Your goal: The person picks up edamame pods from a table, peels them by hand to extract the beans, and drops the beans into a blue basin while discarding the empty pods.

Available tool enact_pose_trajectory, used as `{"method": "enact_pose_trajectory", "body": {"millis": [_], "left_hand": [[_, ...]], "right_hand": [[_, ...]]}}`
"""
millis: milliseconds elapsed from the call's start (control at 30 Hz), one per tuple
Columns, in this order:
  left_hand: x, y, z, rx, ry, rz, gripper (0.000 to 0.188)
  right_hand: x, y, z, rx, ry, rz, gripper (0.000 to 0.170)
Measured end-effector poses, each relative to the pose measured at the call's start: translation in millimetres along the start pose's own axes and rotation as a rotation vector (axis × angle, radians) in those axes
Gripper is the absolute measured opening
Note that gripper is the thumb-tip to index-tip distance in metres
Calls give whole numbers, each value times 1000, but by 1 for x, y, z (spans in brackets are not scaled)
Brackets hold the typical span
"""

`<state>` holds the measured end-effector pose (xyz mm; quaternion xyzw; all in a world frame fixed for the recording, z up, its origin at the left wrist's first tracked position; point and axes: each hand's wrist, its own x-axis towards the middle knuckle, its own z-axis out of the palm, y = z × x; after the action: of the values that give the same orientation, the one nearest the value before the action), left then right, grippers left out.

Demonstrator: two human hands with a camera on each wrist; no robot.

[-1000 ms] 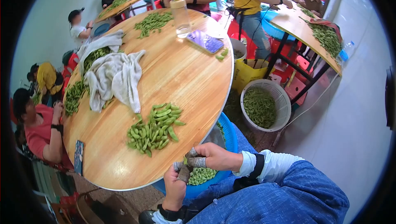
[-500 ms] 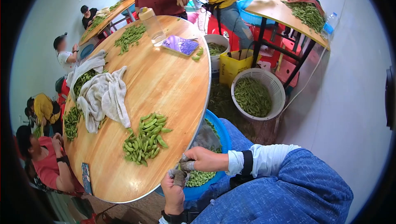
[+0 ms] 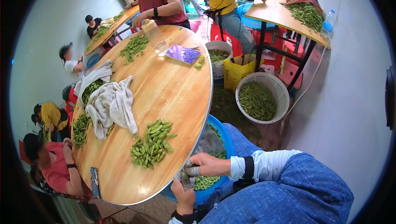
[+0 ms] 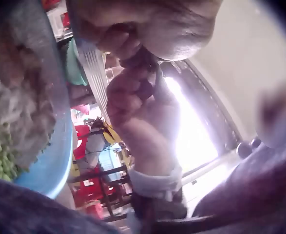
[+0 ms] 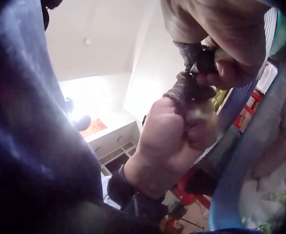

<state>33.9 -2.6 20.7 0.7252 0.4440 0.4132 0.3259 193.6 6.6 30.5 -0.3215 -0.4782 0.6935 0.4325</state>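
Low by the table's near edge, my left hand (image 3: 184, 194) and right hand (image 3: 211, 165) meet, grey coverings on the fingertips. Thumbs and curled fingers pinch a bean pod, which they hide almost wholly. Below is a blue basin (image 3: 228, 139) with shelled beans (image 3: 205, 182) and a greyish cloth inside. A heap of green pods (image 3: 152, 146) lies on the round table (image 3: 119, 174). The left wrist view has my left hand (image 4: 167, 24) above my right (image 4: 143, 117); in the right wrist view, my right hand (image 5: 225, 31) touches my left (image 5: 162, 139).
White towels (image 3: 111, 102) partly cover more pods on the table. Towards its far end are a bottle (image 3: 155, 38) and a purple phone (image 3: 182, 54); a dark phone (image 3: 95, 182) lies at the left edge. A white basket (image 3: 283, 96) of pods stands on the floor. Several people sit around.
The head view has shifted. Both hands stay together over the basin; the green bit visible between the fingertips one second ago is now hidden. The person in dark red has leaned over the far table edge.
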Motion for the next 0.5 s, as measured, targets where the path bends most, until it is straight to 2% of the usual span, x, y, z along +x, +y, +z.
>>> {"method": "enact_pose_trajectory", "body": {"millis": [67, 200, 300, 333, 433, 467, 500], "left_hand": [[-4, 0, 1, -394, 32, -368, 18], [0, 2, -16, -943, -107, -776, 20], [-5, -13, -24, -1005, -268, -875, 15], [0, 2, -25, -817, -278, -785, 12], [-10, -16, -18, -551, -309, -536, 12], [-12, -20, -19, -631, -333, -692, 15], [-14, -23, -15, -683, -291, -737, 17]], "right_hand": [[0, 2, 2, 8, 7, -20, 15], [3, 8, 5, -130, 1, -96, 18], [2, 10, -2, -258, -26, -112, 18], [1, 8, -2, -315, -28, -98, 18], [3, 16, -2, -515, -16, -53, 15], [4, 17, -2, -598, -18, -54, 14], [4, 18, -1, -680, -19, -55, 13]]}}
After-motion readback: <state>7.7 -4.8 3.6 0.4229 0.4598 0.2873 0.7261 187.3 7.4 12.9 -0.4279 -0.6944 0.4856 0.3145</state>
